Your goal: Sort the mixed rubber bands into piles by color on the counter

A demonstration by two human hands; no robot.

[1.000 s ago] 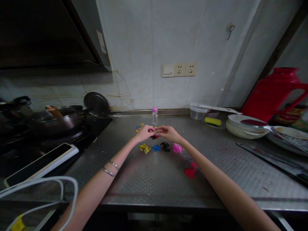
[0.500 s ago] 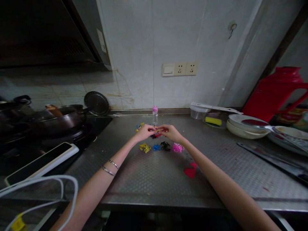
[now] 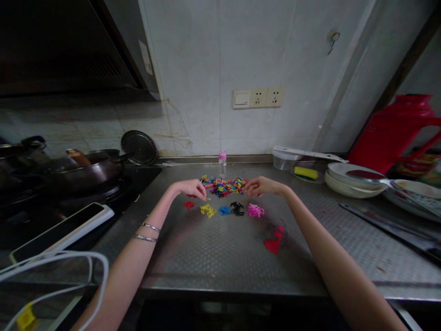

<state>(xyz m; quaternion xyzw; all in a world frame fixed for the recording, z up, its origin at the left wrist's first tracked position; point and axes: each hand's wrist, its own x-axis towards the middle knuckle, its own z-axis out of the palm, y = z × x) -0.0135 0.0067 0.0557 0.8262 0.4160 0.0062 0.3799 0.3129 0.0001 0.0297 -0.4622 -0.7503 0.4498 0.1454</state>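
Observation:
My left hand (image 3: 193, 187) pinches a small yellow rubber band (image 3: 207, 199) just above the yellow pile (image 3: 208, 211). To that hand's lower left lies a little red pile (image 3: 189, 205). My right hand (image 3: 262, 186) hovers at the right end of the mixed heap of coloured rubber bands (image 3: 225, 186), its fingers bent together; whether anything small is between them is hidden. Blue (image 3: 225, 210), black (image 3: 237, 209) and pink (image 3: 255, 210) piles form a row in front of the heap.
Behind the heap stands a clear bottle with a pink cap (image 3: 222, 161). A torn red piece (image 3: 274, 241) lies near my right forearm. At right are a sponge (image 3: 306, 173), bowls (image 3: 344, 186) and a red flask (image 3: 389, 133); at left, a pan (image 3: 93, 169) and white cable (image 3: 103, 271).
My hands have moved apart from over the mixed heap. The left has come left and nearer with a yellow band, the right has gone right; the heap and red pile now show.

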